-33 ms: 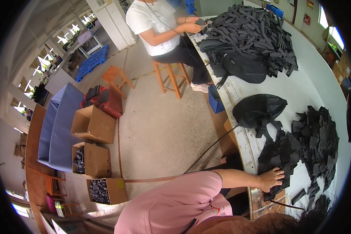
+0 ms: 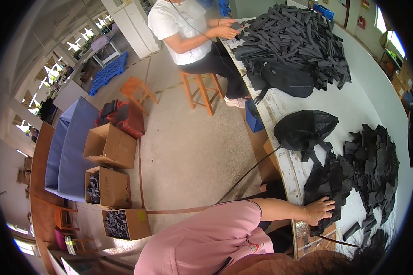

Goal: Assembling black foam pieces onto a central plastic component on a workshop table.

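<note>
head view, looking down along a long white bench (image 2: 376, 114) that curves from upper middle to lower right. the person's left hand (image 2: 320, 210), at the end of a bare forearm in a pink sleeve, lies palm down on the near edge of a heap of flat black fabric pieces (image 2: 353, 178); its fingers (image 2: 329, 201) are spread apart and pressed flat on the top piece, closed around nothing. the right hand is out of the picture. the heap sits on the bench at lower right, spreading away from the hand toward the far side. just beyond the heap, near the bench edge, lies a rounded black mesh piece (image 2: 305, 128) with straps trailing toward the heap. a thin dark cord (image 2: 248, 176) runs from the mesh piece down off the bench edge toward the floor. farther along the bench stands a much larger pile of black strips (image 2: 303, 36), with a black bag (image 2: 287, 80) against its near side. a second person in a white shirt (image 2: 181, 27) sits on a wooden stool (image 2: 202, 91) at the far end, both hands on the large pile. on the floor at left, three open cardboard boxes (image 2: 110, 183) stand in a row beside a blue covered shape (image 2: 69, 146); two boxes hold dark pieces. an orange stool (image 2: 137, 89) stands well apart.
</note>
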Demonstrator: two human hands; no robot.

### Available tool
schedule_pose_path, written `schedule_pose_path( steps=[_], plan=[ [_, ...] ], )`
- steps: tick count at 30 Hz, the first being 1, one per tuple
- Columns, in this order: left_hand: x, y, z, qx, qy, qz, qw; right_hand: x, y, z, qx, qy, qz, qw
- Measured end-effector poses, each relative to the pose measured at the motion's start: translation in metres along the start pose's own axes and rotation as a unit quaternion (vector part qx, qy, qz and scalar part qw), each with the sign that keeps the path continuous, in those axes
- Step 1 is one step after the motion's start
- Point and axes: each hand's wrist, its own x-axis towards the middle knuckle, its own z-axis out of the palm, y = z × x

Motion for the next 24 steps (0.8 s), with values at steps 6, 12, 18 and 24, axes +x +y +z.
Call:
schedule_pose_path(
  steps=[6, 12, 18, 24],
  plan=[
    [0.001, -0.002, 0.002, -0.009, -0.002, -0.002, 1.000, 0.005, 0.024, 0.016, 0.035, 0.007, -0.028, 0.999],
    [0.001, 0.000, -0.001, -0.020, -0.003, 0.003, 1.000, 0.022, 0.073, 0.047, 0.273, 0.180, -0.372, 0.869],
    [-0.002, -0.003, -0.004, -0.027, 0.003, -0.005, 1.000, 0.007, 0.037, 0.026, -0.044, 0.058, -0.095, 0.993],
    [-0.002, 0.001, -0.006, -0.034, 0.010, 0.000, 0.999, 0.009, 0.048, 0.028, -0.010, 0.043, -0.071, 0.996]
  ],
)
